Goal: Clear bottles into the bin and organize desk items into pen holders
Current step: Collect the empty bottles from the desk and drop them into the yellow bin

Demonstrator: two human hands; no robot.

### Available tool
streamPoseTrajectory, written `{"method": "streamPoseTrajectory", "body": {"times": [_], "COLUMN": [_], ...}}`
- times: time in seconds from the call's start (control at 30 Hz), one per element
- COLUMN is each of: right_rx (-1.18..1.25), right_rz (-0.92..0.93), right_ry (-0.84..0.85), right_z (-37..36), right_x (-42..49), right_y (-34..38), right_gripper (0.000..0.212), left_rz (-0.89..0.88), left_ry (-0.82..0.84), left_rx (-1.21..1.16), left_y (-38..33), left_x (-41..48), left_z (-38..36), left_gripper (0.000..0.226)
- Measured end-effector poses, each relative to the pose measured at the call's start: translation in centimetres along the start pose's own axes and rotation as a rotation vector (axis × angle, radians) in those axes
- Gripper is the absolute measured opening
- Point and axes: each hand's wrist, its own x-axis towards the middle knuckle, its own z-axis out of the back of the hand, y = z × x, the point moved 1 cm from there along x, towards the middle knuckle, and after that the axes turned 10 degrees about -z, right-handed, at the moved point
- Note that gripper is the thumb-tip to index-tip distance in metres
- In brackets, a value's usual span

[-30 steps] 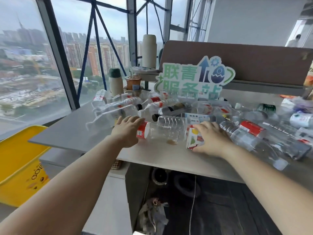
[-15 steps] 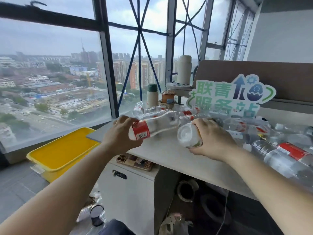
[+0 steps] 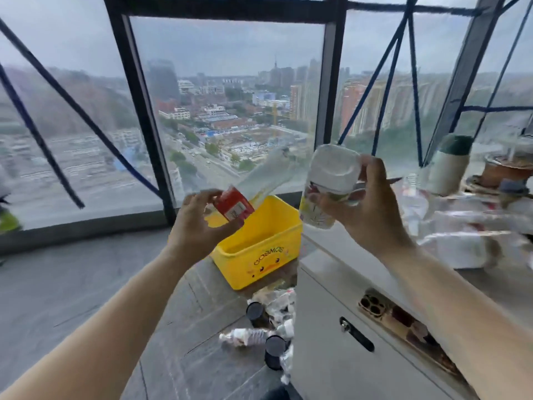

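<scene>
My left hand (image 3: 193,226) grips a clear plastic bottle with a red label (image 3: 253,186), tilted up to the right above the yellow bin (image 3: 259,255). In my right hand (image 3: 369,209) I hold a second clear bottle with a colourful label (image 3: 328,186), its base toward the camera, just right of the bin. The open-topped bin stands on the floor below the window, left of the desk (image 3: 490,278). Blurred bottles (image 3: 450,226) lie piled on the desk at the right.
A white drawer cabinet (image 3: 346,327) stands under the desk edge. On the floor before the bin lie a bottle (image 3: 248,336), two black cylinders (image 3: 274,350) and crumpled wrappers. A white-and-green flask (image 3: 450,166) and a brown pot (image 3: 507,168) stand at the desk's back.
Both hands lifted their bottles off the desk and swung left over the yellow bin. The view turned left toward the window and floor.
</scene>
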Motion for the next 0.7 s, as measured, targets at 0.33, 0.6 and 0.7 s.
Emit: {"method": "streamPoseTrajectory", "body": {"times": [0.33, 0.6, 0.7], "right_rx": [0.135, 0.172, 0.157], "right_rz": [0.018, 0.097, 0.119], "right_ry": [0.025, -0.014, -0.074], "right_z": [-11.2, -15.3, -16.9], "right_x": [5.9, 11.5, 14.1], "right_y": [-4.5, -4.9, -5.0], "right_gripper": [0.076, 0.082, 0.080], "left_rz": [0.131, 0.079, 0.043], "left_ry": [-0.012, -0.046, -0.070], "left_rx": [-0.038, 0.023, 0.038], "left_y": [9.3, 11.0, 11.5], "left_x": [4.5, 11.1, 14.3], "left_z": [-0.5, -0.5, -0.8], "left_gripper": [0.062, 0.066, 0.067]}}
